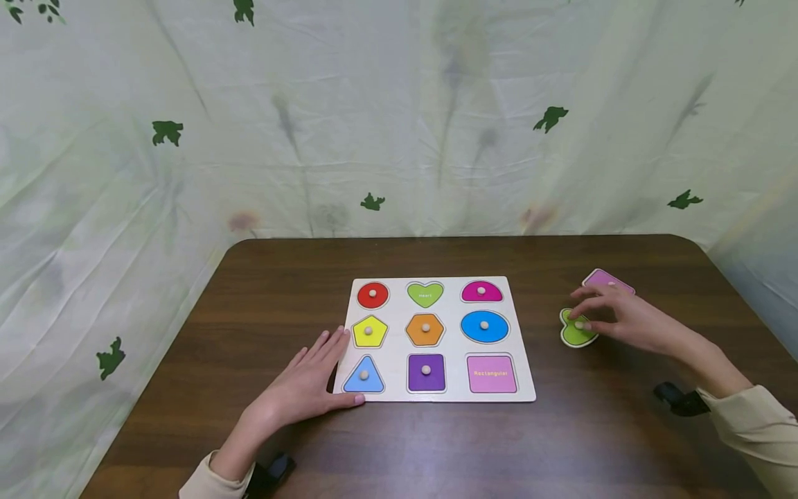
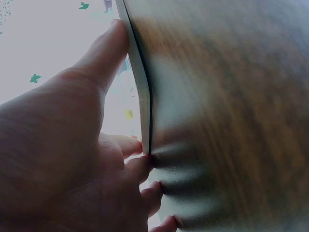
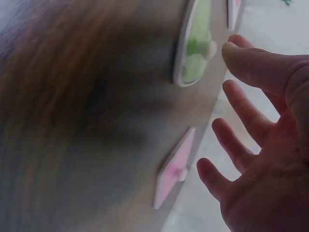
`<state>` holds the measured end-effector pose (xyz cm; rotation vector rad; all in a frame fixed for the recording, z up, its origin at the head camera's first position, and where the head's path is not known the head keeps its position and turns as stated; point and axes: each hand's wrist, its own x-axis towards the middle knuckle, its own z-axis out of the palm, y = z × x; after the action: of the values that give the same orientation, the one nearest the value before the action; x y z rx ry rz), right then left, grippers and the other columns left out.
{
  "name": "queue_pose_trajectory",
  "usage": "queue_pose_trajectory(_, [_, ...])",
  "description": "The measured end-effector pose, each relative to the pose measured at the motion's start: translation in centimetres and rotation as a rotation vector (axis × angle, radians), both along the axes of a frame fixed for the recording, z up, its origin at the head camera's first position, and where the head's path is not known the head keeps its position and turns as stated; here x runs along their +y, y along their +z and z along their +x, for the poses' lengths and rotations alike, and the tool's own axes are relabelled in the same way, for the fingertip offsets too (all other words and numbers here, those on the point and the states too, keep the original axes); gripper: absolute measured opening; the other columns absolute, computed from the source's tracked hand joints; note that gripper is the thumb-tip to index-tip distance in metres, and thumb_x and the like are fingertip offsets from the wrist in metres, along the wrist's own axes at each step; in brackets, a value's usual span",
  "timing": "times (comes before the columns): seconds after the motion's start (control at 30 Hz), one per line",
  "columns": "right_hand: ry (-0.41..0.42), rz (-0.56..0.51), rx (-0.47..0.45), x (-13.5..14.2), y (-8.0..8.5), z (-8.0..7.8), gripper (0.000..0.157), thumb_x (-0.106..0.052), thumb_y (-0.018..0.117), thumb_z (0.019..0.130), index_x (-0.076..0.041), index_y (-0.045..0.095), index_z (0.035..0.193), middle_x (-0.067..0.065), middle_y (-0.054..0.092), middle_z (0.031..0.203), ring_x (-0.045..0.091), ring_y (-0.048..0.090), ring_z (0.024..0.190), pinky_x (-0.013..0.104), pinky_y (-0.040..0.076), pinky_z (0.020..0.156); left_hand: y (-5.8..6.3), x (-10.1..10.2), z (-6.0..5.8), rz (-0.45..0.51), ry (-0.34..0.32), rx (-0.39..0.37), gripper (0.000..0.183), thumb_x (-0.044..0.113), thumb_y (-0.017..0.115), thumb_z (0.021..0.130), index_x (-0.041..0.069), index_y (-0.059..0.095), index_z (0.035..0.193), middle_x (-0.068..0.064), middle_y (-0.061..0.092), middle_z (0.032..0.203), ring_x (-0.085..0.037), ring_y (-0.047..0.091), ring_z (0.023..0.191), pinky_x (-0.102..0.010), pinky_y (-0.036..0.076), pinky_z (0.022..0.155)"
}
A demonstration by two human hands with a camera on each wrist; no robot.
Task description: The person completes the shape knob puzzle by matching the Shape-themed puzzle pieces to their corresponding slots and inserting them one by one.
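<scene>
A white shape puzzle board (image 1: 394, 350) lies flat on the table. My left hand (image 1: 299, 384) rests at its left side, fingers straight along the edge and thumb at the near left corner. In the left wrist view the thumb (image 2: 108, 48) lies along the board's edge (image 2: 144, 106). To the right of the board, my right hand (image 1: 636, 326) hovers over a green heart piece (image 1: 576, 335). Seen from the right wrist, its thumb (image 3: 251, 63) is close to the heart's knob (image 3: 211, 49), with a small gap, and the other fingers are spread and slightly bent.
Beyond the right hand lies a pink rectangular piece (image 1: 606, 278) with a knob. The board's heart slot (image 1: 425, 296) and rectangle slot (image 1: 491, 382) show printed words; knobbed pieces sit in the other slots. A pale leaf-patterned cloth (image 1: 399, 125) hangs behind the brown table (image 1: 268, 291).
</scene>
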<state>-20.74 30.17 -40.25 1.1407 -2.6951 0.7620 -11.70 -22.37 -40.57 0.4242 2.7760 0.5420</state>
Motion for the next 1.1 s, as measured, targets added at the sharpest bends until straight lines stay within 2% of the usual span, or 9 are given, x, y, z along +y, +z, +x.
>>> queue_pose_trajectory(0.3, [-0.004, -0.05, -0.038, 0.5, -1.4, -0.1, 0.034, 0.005, 0.082, 0.073, -0.021, 0.074, 0.093, 0.01, 0.065, 0.114, 0.028, 0.051, 0.108, 0.009, 0.03, 0.091, 0.0, 0.1, 0.0, -0.007, 0.005, 0.0, 0.111, 0.07, 0.067, 0.077, 0.01, 0.02, 0.158, -0.009, 0.018, 0.163, -0.034, 0.011, 0.149, -0.062, 0.016, 0.113])
queue_pose_trajectory(0.57, [-0.025, -0.042, 0.005, 0.3, -1.9, -0.2, 0.036, 0.007, 0.083, 0.071, -0.021, 0.073, 0.091, 0.007, 0.065, 0.108, 0.025, 0.052, 0.103, 0.014, 0.033, 0.088, 0.0, 0.1, -0.1, -0.009, 0.015, -0.01, 0.111, 0.068, 0.068, 0.077, 0.011, 0.02, 0.158, -0.009, 0.018, 0.163, -0.035, 0.011, 0.149, -0.062, 0.015, 0.114])
queue_pose_trajectory(0.8, [-0.083, -0.03, 0.003, -0.5, -1.5, -0.1, 0.031, 0.003, 0.081, 0.075, -0.021, 0.072, 0.092, 0.003, 0.064, 0.108, 0.018, 0.051, 0.103, 0.016, 0.036, 0.086, 0.1, 0.2, 0.0, -0.006, 0.015, -0.009, 0.111, 0.068, 0.069, 0.077, 0.011, 0.02, 0.158, -0.009, 0.017, 0.163, -0.035, 0.011, 0.149, -0.062, 0.015, 0.114])
queue_pose_trajectory(1.1, [-0.13, -0.072, -0.039, -2.6, -0.6, 0.0, 0.022, -0.003, 0.08, 0.081, -0.019, 0.073, 0.093, 0.003, 0.065, 0.11, 0.023, 0.056, 0.104, 0.019, 0.041, 0.083, 0.0, 0.2, 0.0, -0.01, 0.017, -0.008, 0.111, 0.069, 0.068, 0.077, 0.011, 0.02, 0.158, -0.008, 0.017, 0.163, -0.034, 0.011, 0.149, -0.061, 0.015, 0.114])
